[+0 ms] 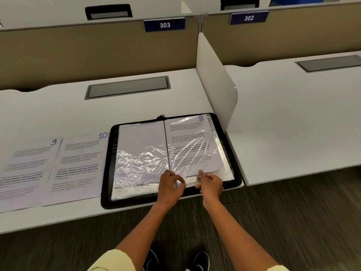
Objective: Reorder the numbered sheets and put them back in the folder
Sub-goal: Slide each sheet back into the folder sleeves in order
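A black zip folder (109, 173) lies open at the desk's front edge, its clear plastic sleeves showing. The right-hand sleeve (218, 133) holds the sheet marked 8 (187, 141). The left-hand sleeve (140, 153) shows a blank sheet back. My left hand (172, 184) pinches the crinkled plastic at the bottom near the spine. My right hand (210, 182) pinches the bottom edge of the right sleeve, just below sheet 8. Sheet 10 (78, 163) and sheet 9 (25, 169) lie flat on the desk to the left of the folder.
A white divider panel (214, 85) stands just right of the folder, with a second desk (293, 114) beyond it. A grey cable hatch (127, 88) sits in the desk behind the folder. Beige partitions carry labels 303 (164, 25) and 302 (248, 18). Dark floor lies below.
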`<state>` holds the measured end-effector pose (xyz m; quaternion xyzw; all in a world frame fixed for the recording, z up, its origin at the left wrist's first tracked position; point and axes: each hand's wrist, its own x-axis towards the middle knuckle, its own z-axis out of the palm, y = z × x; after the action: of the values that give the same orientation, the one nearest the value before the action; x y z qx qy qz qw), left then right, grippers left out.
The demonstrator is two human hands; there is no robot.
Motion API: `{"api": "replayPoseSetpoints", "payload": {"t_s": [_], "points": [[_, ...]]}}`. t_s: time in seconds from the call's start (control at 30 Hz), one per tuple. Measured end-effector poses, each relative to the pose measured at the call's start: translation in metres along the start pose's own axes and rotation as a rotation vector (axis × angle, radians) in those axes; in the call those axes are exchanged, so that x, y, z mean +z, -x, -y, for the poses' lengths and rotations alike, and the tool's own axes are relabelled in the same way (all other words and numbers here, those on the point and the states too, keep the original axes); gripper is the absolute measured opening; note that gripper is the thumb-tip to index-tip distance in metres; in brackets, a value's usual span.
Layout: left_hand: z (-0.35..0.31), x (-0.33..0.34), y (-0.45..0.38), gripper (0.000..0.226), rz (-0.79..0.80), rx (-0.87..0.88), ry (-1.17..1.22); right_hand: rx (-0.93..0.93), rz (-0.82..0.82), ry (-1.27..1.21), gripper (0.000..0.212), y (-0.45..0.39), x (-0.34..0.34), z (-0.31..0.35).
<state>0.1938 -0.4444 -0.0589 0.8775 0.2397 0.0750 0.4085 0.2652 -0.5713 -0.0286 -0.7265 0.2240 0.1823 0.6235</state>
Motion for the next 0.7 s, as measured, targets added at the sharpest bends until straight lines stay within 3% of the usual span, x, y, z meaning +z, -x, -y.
{"api": "replayPoseSetpoints", "payload": {"t_s": [0.27,0.7], "points": [[-0.015,0.02,0.006,0.004,-0.099,0.076,-0.163,-0.196,-0.166,0.069,0.007,-0.003,-0.028,0.001],[-0.016,0.023,0.012,0.002,-0.068,0.03,-0.113,-0.164,-0.143,-0.07,0.011,-0.019,-0.054,0.024]]}}
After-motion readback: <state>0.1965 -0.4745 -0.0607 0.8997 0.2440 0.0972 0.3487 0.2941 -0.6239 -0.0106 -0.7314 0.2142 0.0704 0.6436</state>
